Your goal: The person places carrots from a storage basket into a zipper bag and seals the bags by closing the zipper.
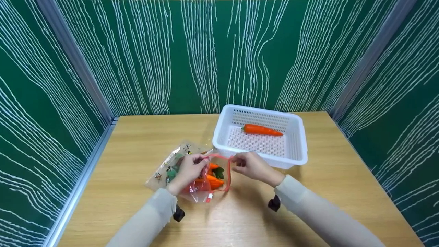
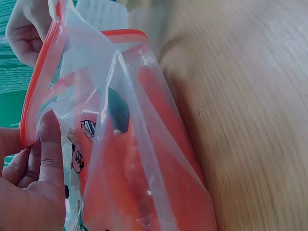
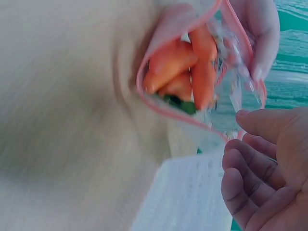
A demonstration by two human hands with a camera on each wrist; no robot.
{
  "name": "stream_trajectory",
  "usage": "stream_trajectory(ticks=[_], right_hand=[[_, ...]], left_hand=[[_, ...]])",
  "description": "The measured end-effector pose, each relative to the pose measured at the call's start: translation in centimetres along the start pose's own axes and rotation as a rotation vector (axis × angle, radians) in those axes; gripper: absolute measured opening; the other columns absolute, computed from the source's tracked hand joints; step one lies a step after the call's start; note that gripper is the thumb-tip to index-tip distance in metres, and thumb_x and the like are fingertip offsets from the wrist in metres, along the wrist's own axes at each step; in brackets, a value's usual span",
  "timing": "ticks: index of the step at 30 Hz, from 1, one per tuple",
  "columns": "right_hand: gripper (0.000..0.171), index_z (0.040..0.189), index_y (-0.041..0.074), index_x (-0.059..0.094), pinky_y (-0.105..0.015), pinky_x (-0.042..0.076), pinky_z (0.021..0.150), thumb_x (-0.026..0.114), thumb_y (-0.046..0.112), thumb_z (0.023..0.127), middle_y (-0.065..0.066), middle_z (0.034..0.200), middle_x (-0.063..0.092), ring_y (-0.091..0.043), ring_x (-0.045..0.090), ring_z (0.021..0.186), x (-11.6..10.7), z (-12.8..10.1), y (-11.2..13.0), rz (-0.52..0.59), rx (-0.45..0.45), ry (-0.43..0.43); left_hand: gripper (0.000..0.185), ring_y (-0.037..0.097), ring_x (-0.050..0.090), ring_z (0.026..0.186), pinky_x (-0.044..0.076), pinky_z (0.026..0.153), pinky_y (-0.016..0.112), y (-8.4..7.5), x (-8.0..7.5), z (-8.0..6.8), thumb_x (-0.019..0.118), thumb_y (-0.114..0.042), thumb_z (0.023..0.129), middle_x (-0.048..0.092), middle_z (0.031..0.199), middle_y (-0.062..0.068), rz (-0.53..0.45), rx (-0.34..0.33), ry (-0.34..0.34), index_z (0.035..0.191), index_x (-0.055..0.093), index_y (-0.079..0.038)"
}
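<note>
A clear zip bag (image 1: 197,192) with a red rim and printed cartoon figures lies on the table, its mouth held open toward the right. Several carrots (image 3: 168,67) fill it, with a green leaf (image 1: 218,172) among them. My left hand (image 1: 188,171) pinches the near-left part of the red rim between thumb and fingers. At the rim's far corner is my right hand (image 1: 252,166), thumb and curled fingertips at the red edge. In the right wrist view, the right thumb (image 3: 262,122) lies above the curled fingers, beside that corner.
Behind the right hand stands a white plastic basket (image 1: 301,151) with slotted walls, and a single carrot (image 1: 262,130) lies in it. The wooden table (image 1: 137,133) is bounded by green walls (image 1: 219,68) with white wavy lines.
</note>
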State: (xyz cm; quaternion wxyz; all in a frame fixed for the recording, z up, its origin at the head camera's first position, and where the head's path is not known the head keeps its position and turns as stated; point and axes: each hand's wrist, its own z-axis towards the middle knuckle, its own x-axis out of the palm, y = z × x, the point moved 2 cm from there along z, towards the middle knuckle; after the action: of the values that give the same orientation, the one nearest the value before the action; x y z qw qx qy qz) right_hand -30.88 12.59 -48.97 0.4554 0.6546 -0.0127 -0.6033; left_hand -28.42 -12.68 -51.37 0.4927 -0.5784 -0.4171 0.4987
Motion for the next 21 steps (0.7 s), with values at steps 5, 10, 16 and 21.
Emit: stream_trajectory(ticks=[5, 10, 16, 21], right_hand=[[0.018, 0.109, 0.001, 0.080, -0.028, 0.056, 0.070, 0.084, 0.010, 0.094, -0.006, 0.089, 0.077, -0.012, 0.063, 0.075, -1.8, -0.3, -0.9, -0.087, 0.036, -0.038], [0.020, 0.111, 0.002, 0.080, -0.031, 0.054, 0.072, 0.084, 0.011, 0.094, -0.005, 0.090, 0.076, -0.016, 0.062, 0.078, -3.4, -0.5, -1.8, -0.143, 0.094, -0.062], [0.022, 0.111, 0.002, 0.081, -0.044, 0.062, 0.082, 0.085, 0.015, 0.093, -0.011, 0.100, 0.078, -0.024, 0.066, 0.085, -5.2, -0.8, -3.0, -0.225, 0.119, -0.107], [0.029, 0.114, 0.001, 0.080, -0.048, 0.064, 0.087, 0.086, 0.020, 0.094, -0.013, 0.101, 0.079, -0.027, 0.068, 0.087, -6.3, -1.2, -4.3, -0.265, 0.173, -0.080]], left_hand=[[0.017, 0.009, 0.058, 0.063, 0.050, 0.057, 0.018, 0.1, 0.1, 0.1, 0.061, -0.002, 0.107, 0.066, 0.078, 0.002, -0.020, 0.013, 0.003, 0.112, 0.076, 0.005], [0.018, 0.009, 0.057, 0.063, 0.049, 0.056, 0.019, 0.2, 0.2, 0.2, 0.061, -0.003, 0.108, 0.064, 0.077, 0.001, -0.017, 0.017, 0.011, 0.111, 0.076, 0.005], [0.018, 0.009, 0.058, 0.064, 0.050, 0.057, 0.018, 0.2, 0.2, 0.2, 0.060, -0.004, 0.109, 0.066, 0.080, 0.002, -0.004, 0.019, 0.013, 0.111, 0.076, 0.004], [0.019, 0.010, 0.059, 0.066, 0.050, 0.058, 0.018, 0.1, 0.2, 0.2, 0.060, -0.006, 0.110, 0.068, 0.083, 0.004, 0.018, 0.020, 0.012, 0.112, 0.075, 0.005]])
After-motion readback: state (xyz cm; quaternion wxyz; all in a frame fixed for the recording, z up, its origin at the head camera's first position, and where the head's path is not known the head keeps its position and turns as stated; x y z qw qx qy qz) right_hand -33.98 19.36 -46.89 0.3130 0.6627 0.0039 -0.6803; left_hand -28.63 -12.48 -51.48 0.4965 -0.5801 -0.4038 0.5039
